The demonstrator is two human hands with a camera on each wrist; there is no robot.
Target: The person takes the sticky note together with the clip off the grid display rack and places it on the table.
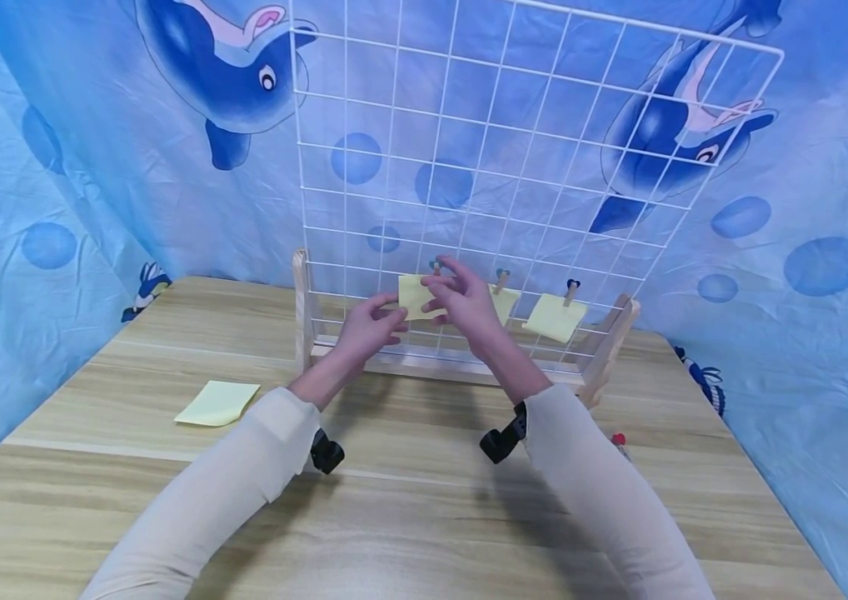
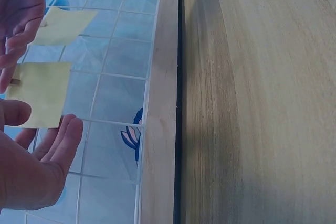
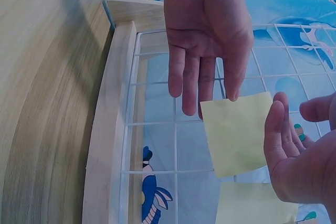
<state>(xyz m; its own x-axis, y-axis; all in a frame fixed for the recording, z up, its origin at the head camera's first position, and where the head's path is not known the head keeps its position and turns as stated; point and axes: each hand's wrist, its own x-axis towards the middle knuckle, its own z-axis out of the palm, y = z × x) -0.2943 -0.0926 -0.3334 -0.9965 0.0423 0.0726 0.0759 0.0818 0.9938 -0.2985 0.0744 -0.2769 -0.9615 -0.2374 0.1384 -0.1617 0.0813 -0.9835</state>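
A yellow sticky note point(image 1: 413, 297) hangs from a small wooden clothespin point(image 1: 436, 267) with a green ornament on the white wire grid point(image 1: 521, 158). My left hand point(image 1: 369, 329) pinches the note's left edge, thumb point(image 2: 16, 113) in front and fingers behind. Beside the clothespin, my right hand point(image 1: 465, 304) has its fingers loosely bent, with thumb and forefinger apart; its fingers partly cover the note in the head view. To the right, a second note point(image 1: 504, 303) and a third note point(image 1: 555, 317) hang from clothespins of their own.
Wooden feet point(image 1: 304, 312) and a bottom rail point(image 1: 439, 367) hold the grid upright on the wooden table point(image 1: 394, 533). A pad of yellow notes point(image 1: 217, 403) lies at the left. Something small with a red top point(image 1: 619, 439) shows past the right sleeve. Blue dolphin-print cloth point(image 1: 132, 183) hangs behind.
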